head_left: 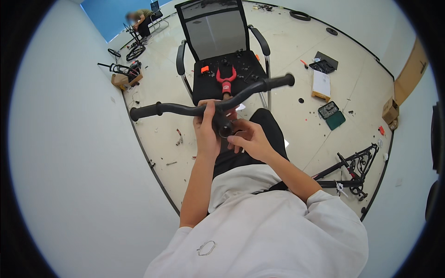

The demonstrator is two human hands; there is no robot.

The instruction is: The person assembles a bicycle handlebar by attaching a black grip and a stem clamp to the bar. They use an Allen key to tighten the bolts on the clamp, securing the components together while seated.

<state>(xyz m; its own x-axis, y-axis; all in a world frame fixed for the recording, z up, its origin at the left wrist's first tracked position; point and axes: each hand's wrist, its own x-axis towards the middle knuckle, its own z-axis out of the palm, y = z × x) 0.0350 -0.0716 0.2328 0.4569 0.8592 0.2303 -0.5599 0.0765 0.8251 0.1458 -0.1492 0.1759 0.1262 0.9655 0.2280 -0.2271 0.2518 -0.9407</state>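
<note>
A black bicycle handlebar (178, 109) with dark grips spans in front of me, tilted up toward the right. My left hand (208, 132) is closed around its middle, the thumb lying over the bar. A short black tube (225, 129) at the bar's centre points its round end toward me. Beside that end is my right hand (250, 138), its fingers bent and thumb close to the tube; anything small between them is hidden. Just beyond the bar, a red bicycle fork (226, 82) reaches over the chair seat, and whether it joins the bar is hidden by my hands.
A black mesh chair (200, 83) faces me, small dark parts and an orange piece (205, 69) on its seat. To the right lie a green tool case (335, 119), a white-topped box (321, 86) and a black bike frame (354, 173). Far left, another person (141, 21) bends over bike parts.
</note>
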